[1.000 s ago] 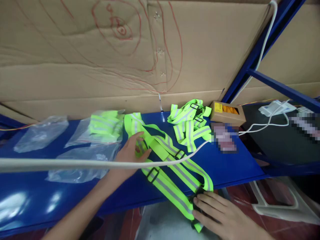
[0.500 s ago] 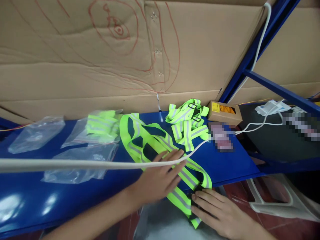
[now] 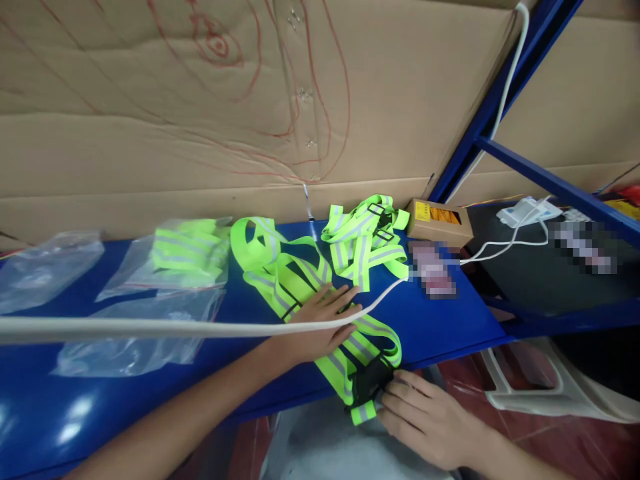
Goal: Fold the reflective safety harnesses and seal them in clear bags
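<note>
A neon-yellow reflective strap vest with grey stripes stretches diagonally over the blue table's front edge. My left hand lies on its middle, palm down with the fingers somewhat spread. At the vest's near end is a black panel or buckle. My right hand has its fingers together at the strap edge beside this black part; the thumb is hidden beneath. Behind, a second neon strap vest with black buckles lies bunched. A folded neon piece sits in a clear plastic bag at the left.
A white cable crosses in front of the left hand to a blurred pink object. Clear plastic bags lie on the blue table. An open cardboard box stands at the back, near a blue metal frame.
The near end of the vest has shifted left and slightly up, uncovering more of the black part. My right hand moved from over that part to its edge; my left hand stays on the straps.
</note>
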A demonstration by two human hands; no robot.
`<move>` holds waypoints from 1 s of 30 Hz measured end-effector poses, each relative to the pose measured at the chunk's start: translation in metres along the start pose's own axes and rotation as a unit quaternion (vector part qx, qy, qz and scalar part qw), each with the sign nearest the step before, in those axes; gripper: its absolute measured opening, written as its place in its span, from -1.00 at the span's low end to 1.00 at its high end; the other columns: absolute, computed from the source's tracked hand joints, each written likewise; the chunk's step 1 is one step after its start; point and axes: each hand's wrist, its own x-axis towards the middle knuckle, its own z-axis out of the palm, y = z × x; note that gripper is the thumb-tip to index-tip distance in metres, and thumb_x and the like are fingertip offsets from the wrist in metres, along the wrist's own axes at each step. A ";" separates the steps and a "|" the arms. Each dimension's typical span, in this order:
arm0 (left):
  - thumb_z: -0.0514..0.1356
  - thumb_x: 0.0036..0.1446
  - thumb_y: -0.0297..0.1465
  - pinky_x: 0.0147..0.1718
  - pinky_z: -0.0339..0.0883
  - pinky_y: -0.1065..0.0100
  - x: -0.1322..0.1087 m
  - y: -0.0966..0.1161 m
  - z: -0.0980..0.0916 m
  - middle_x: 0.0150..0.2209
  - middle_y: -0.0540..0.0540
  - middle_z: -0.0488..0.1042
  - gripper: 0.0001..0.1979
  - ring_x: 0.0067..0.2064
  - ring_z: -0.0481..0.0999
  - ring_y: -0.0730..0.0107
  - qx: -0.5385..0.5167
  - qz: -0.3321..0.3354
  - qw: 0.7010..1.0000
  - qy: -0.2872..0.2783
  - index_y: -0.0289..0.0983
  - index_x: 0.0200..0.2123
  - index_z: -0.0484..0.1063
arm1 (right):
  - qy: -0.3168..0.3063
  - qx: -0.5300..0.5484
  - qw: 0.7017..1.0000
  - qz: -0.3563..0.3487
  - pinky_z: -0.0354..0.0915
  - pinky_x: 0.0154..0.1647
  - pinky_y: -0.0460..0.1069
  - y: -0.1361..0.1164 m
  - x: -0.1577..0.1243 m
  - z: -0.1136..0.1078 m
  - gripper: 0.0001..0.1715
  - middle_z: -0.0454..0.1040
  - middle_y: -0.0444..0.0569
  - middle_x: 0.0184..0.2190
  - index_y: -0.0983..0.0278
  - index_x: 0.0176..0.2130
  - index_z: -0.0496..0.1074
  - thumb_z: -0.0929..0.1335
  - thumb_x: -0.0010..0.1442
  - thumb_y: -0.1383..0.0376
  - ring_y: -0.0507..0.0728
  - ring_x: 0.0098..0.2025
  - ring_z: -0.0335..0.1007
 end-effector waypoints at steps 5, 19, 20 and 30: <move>0.05 0.43 -0.23 0.38 0.18 -0.02 0.003 0.002 -0.001 0.41 -0.18 0.22 -0.59 0.40 0.27 0.10 -0.011 0.019 1.000 0.019 -0.23 0.23 0.40 | 0.034 -0.067 0.996 0.044 0.14 0.39 0.15 0.002 0.017 0.008 -0.70 0.61 -0.02 -0.07 0.25 0.04 0.54 0.28 0.42 0.38 0.11 0.02 0.46; -0.03 0.46 -0.30 0.40 0.09 0.00 -0.032 -0.010 -0.003 0.48 -0.18 0.03 -0.46 0.48 0.10 0.14 0.032 -0.052 0.998 -0.016 -0.18 0.45 0.07 | -0.052 0.003 0.998 -0.023 0.07 0.42 0.13 0.002 0.037 -0.017 -0.68 0.57 0.00 0.01 0.34 0.06 0.52 0.27 0.41 0.38 0.15 0.09 0.41; -0.03 0.46 -0.31 0.40 0.08 -0.02 -0.031 -0.010 -0.003 0.47 -0.19 0.05 -0.46 0.48 0.09 0.14 0.024 -0.050 0.998 -0.013 -0.19 0.45 0.06 | -0.074 0.012 0.997 -0.024 0.09 0.40 0.13 0.004 0.043 -0.018 -0.67 0.56 0.02 0.01 0.35 0.07 0.50 0.26 0.40 0.38 0.16 0.07 0.42; 0.05 0.42 -0.16 0.37 0.15 -0.05 -0.034 -0.014 -0.002 0.44 -0.22 0.14 -0.47 0.44 0.17 0.01 -0.010 -0.109 0.994 0.019 -0.16 0.38 0.24 | -0.211 0.039 0.976 -0.033 0.16 -0.11 0.13 0.018 0.074 -0.016 -0.61 0.52 0.08 -0.20 0.37 -0.02 0.42 0.31 0.22 0.21 0.20 -0.24 0.34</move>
